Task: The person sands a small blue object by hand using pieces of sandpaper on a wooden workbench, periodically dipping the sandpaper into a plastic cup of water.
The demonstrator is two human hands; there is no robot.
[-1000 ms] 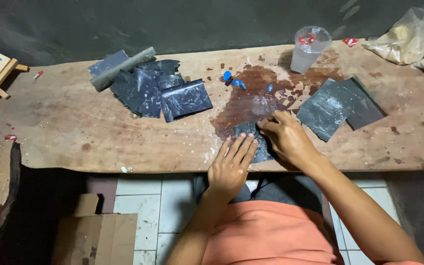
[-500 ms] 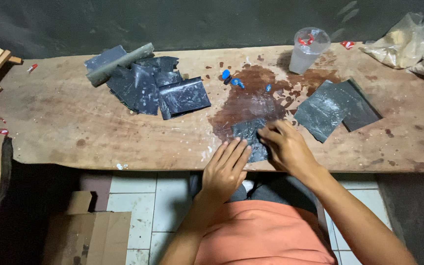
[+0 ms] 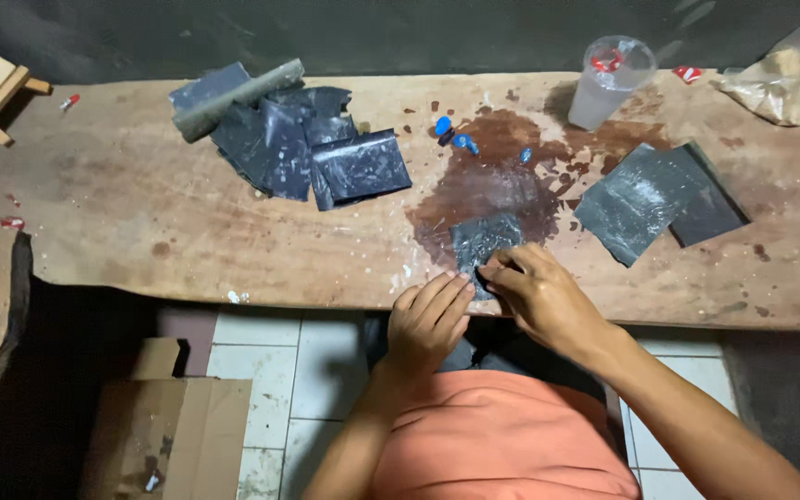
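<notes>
Both hands (image 3: 483, 301) on flat dark sheet (image 3: 483, 239), corner toward wall.

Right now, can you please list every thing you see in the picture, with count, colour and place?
small sheet: one, dark grey, table's near edge, under both hands
sheet pile: several, dark grey, left of centre
sheet stack: a few, dark grey, right
roll: one, grey, on the left pile
plastic cup: one, clear, far edge
blue pieces: a few, centre
plastic bag: one, clear, far right
table: one, brown wood, stained
cardboard box: one, brown, floor
left hand: flat, touching small sheet
right hand: pressing small sheet
</notes>
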